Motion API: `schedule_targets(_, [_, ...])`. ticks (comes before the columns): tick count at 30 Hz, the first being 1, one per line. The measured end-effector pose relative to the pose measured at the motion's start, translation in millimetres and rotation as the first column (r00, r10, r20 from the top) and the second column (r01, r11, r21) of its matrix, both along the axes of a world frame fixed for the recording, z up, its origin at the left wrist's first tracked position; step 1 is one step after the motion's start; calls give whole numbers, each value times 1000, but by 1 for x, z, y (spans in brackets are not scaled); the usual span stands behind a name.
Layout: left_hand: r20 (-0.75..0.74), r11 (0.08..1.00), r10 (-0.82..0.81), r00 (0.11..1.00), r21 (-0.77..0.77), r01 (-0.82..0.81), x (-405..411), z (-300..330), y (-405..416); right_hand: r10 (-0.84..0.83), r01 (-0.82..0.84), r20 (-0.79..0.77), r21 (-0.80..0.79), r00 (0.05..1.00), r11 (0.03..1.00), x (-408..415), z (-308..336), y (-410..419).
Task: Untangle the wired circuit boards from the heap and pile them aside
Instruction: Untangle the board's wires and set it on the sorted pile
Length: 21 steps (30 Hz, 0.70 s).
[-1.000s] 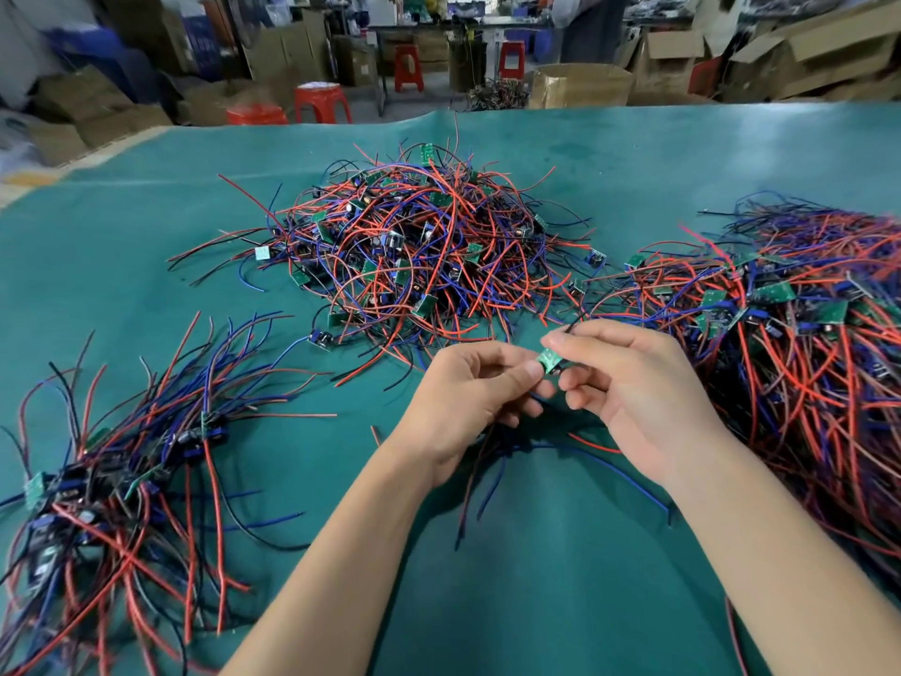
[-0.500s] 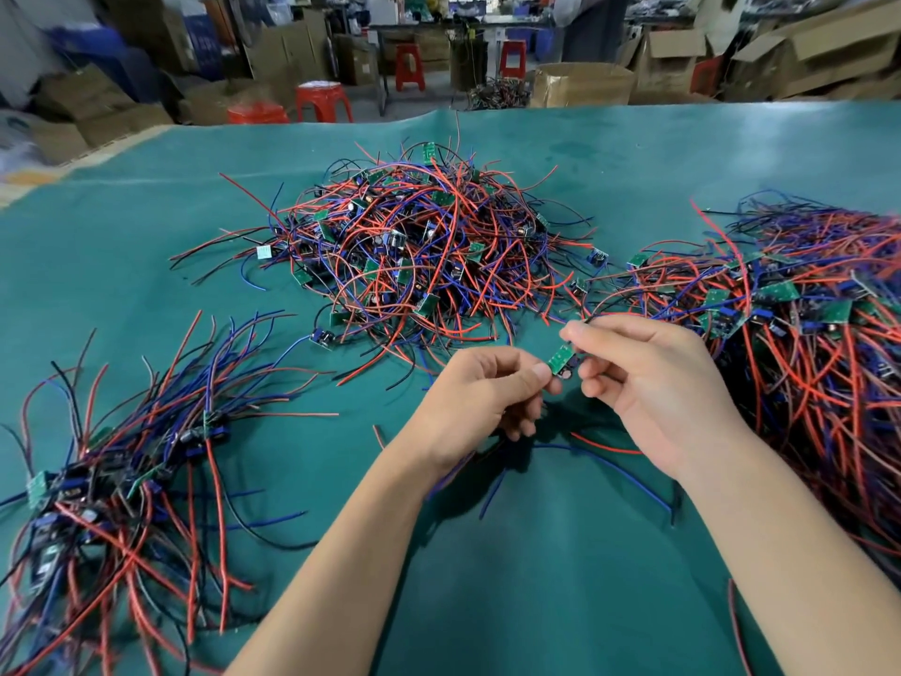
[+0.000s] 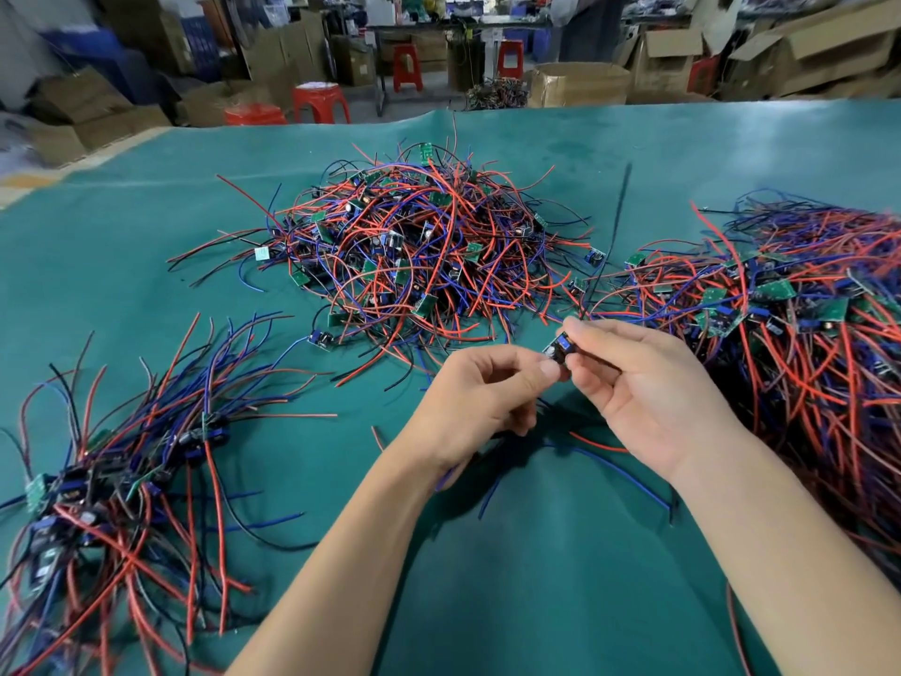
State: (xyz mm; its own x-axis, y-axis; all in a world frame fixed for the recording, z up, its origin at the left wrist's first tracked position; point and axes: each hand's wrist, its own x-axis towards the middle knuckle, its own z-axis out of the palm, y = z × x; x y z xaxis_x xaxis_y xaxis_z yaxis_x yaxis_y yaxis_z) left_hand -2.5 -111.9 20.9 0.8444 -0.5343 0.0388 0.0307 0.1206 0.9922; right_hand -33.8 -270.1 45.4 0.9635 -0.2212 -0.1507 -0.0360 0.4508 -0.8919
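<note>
Three wire heaps on the green desk [image 3: 487, 602]: one mid-desk [image 3: 419, 251], one at the right edge [image 3: 804, 344], one at the left edge [image 3: 122, 470]. My left hand [image 3: 478, 402] and right hand [image 3: 653, 397] both pinch one circuit board [image 3: 559, 347], held above the desk's centre.

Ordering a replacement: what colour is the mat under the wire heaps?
Teal green mat, plain, clearest in the head view.
</note>
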Motion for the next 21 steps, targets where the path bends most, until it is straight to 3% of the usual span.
schedule_targets(4, [53, 1000, -11, 999, 7, 11, 1, -2, 0, -22, 24, 35, -43, 999, 999, -1, -1, 4])
schedule_targets(7, [47, 999, -36, 998, 2, 36, 3, -3, 0, -107, 133, 111, -264, 988, 955, 1, -5, 1])
schedule_targets(9, [40, 999, -40, 998, -2, 40, 4, -3, 0, -202, 263, 187, -411, 961, 873, 3, -8, -4])
schedule_targets(12, [41, 1000, -25, 999, -4, 26, 4, -4, -2, -285, 446, 347, -612, 893, 653, 7, -14, -12])
schedule_targets(16, [51, 1000, -4, 999, -11, 4, 4, -4, -1, -342, 544, 425, -597, 838, 590, 11, -16, -18])
schedule_targets(21, [40, 997, 70, 997, -39, -69, 5, -3, 1, -549, 636, 324, -452, 771, 625, 14, -14, -31])
